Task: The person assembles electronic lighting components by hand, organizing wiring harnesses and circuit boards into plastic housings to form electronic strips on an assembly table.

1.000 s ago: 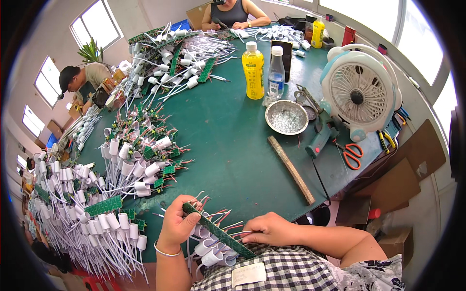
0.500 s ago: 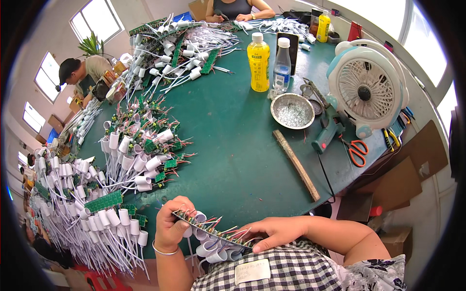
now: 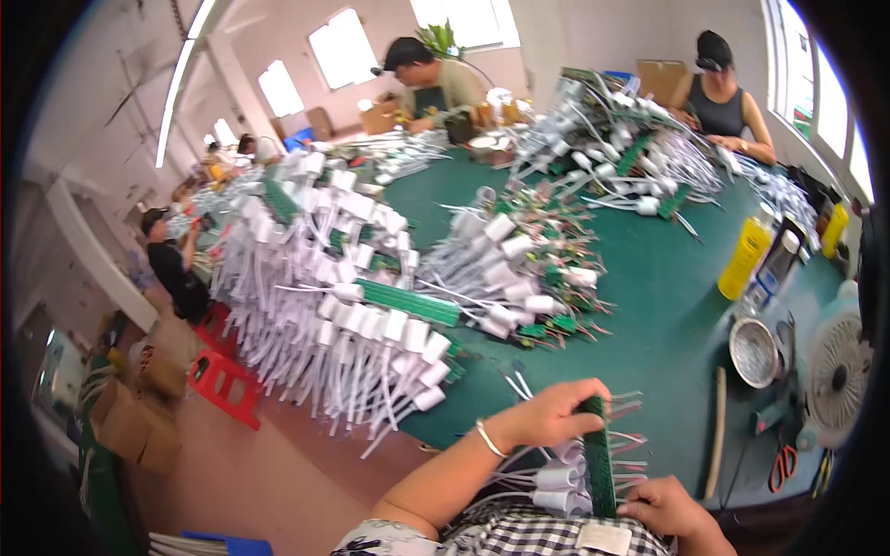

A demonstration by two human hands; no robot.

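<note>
In front of my checked apron, a long green circuit board strip (image 3: 600, 468) stands on edge between my hands. My left hand (image 3: 564, 413), with a bracelet at its wrist, is closed on the strip's far end, thumb against its face. At the near end my right hand (image 3: 666, 506) is closed with its fingertips at the board's edge. White cylindrical lamp holders (image 3: 556, 479) with white cables hang along the board's left side. Thin reddish wires (image 3: 629, 438) stick out on the right side.
Large heaps of white lamp holders with cables and boards (image 3: 371, 324) cover the table's left. To the right are a wooden stick (image 3: 717, 434), a metal bowl (image 3: 754, 352), orange-handled scissors (image 3: 783, 468), a yellow bottle (image 3: 745, 252) and a fan (image 3: 839, 371). Co-workers sit across the table.
The view has swung left, showing more of the room and heaps. The board strip has turned from lying crosswise to pointing away from me, still in both hands.
</note>
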